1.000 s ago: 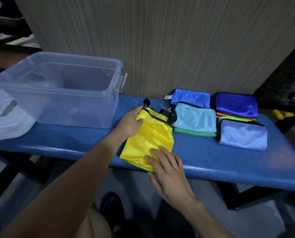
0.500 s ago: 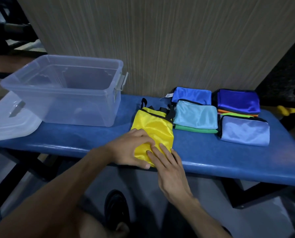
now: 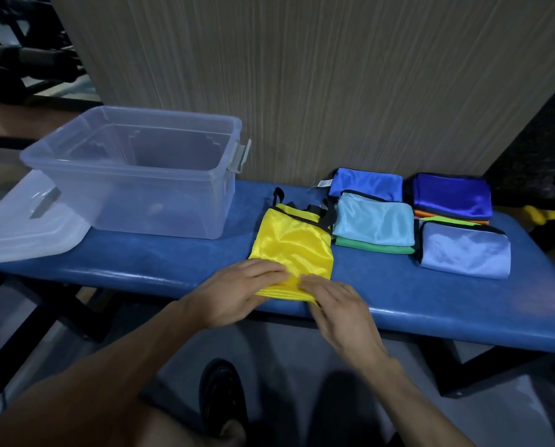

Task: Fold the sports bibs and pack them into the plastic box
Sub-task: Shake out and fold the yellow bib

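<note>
Resting on the near end of the yellow bib (image 3: 293,246): left hand (image 3: 237,293) with fingers laid fairly flat across the fabric, pointing right; right hand (image 3: 337,304) beside it, fingers straight and pressing the bib's near right corner at the bench (image 3: 431,295) edge; fingertips of the two nearly meeting over the cloth; whether any fold is pinched underneath, impossible to tell. Lying folded lengthwise on the blue padded bench, black trim and a strap loop at the far end, near end overhanging the front edge slightly. To the left, standing on the bench with no lid, a clear plastic box (image 3: 134,175), grey latch on its right side, nothing visible inside; leaning partly under its left end, the translucent lid (image 3: 27,227). To the right of the yellow bib, stacks of folded bibs: light blue bib (image 3: 374,221) on top of a green bib (image 3: 376,248), just beside the yellow one; behind it, a blue bib (image 3: 366,182) with a white tag; further right, a dark blue bib (image 3: 452,195) over orange and bright green layers; in front of that, a lilac bib (image 3: 466,250). Behind the bench, a wood-grain wall (image 3: 302,75). Below, on the floor, a dark shoe (image 3: 221,398).
</note>
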Available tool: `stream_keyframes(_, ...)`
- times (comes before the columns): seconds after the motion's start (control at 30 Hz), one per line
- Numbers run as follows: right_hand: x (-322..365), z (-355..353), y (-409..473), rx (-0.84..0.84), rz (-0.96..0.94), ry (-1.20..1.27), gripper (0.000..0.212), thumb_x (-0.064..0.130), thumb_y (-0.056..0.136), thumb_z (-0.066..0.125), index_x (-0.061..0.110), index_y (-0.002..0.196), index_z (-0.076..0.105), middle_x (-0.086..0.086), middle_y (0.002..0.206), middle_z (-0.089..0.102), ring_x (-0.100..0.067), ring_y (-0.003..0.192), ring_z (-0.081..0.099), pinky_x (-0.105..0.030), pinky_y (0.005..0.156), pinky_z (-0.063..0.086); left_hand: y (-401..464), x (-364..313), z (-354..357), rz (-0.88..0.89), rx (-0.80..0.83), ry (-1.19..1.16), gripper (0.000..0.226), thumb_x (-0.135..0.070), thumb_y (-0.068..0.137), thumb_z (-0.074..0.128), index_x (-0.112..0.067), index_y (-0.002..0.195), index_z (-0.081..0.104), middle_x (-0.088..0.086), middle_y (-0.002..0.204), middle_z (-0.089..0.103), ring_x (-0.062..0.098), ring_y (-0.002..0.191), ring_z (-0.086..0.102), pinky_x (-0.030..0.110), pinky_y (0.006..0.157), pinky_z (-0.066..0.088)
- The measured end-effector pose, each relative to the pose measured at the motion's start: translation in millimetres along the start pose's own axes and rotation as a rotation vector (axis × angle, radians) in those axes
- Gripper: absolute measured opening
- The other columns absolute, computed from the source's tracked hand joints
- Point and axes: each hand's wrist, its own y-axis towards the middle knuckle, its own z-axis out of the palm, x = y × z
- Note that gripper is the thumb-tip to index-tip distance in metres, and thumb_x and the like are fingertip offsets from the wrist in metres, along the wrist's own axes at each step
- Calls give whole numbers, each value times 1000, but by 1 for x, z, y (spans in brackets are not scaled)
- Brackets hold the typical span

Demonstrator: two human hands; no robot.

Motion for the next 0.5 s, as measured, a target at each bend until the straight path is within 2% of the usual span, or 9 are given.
stream_keyframes(0.07,1,-15,13,42,135,105,23,24,98,55,21,116,68,3,94,72,-15,85,58,-26,74,41,-1,0,-1,-71,-3,-46,54,-27,101,49,-27,155,40,-9,154,45,12,138,45,37,110,44)
stream_keyframes(0.1,-1,-22,21,56,200,140,18,28,99,55,24,112,67,4,79,66,-16,74,53,-30,66,39,-1,-1,-2,-111,-13,-55,55,-26,99,47,-30,154,40,-9,152,48,13,136,48,37,108,45)
stream_keyframes(0.17,-6,-35,36,48,297,203,13,32,102,56,25,105,66,6,64,55,-15,62,49,-36,60,40,1,-3,-6,-180,-80,-63,57,-20,94,45,-30,150,46,-6,145,56,18,126,56,34,102,48)
stream_keyframes(0.27,-6,-59,57,-46,414,453,13,33,100,63,22,94,66,-1,71,62,-15,68,57,-37,65,47,16,-15,-31,-234,-292,-179,43,-18,94,49,-23,135,61,-8,123,68,17,105,66,32,87,52)
stream_keyframes(0.37,7,-90,75,-168,423,655,21,30,96,66,10,89,65,-6,76,64,-10,72,58,-28,65,46,35,-38,-69,-223,-526,-351,31,-15,96,56,-31,122,64,-17,112,70,7,102,67,32,90,53)
stream_keyframes(0.43,17,-111,93,-272,388,728,25,26,96,66,3,87,62,-12,73,57,-10,71,52,-31,61,41,47,-53,-98,-203,-625,-456,23,-19,100,57,-34,115,67,-19,103,70,3,97,66,29,86,53)
stream_keyframes(0.5,22,-125,114,-375,377,809,20,23,99,64,6,88,64,-10,76,57,-10,72,50,-29,62,41,58,-54,-115,-212,-703,-546,12,-25,103,57,-21,106,68,-7,86,69,10,79,61,35,74,50)
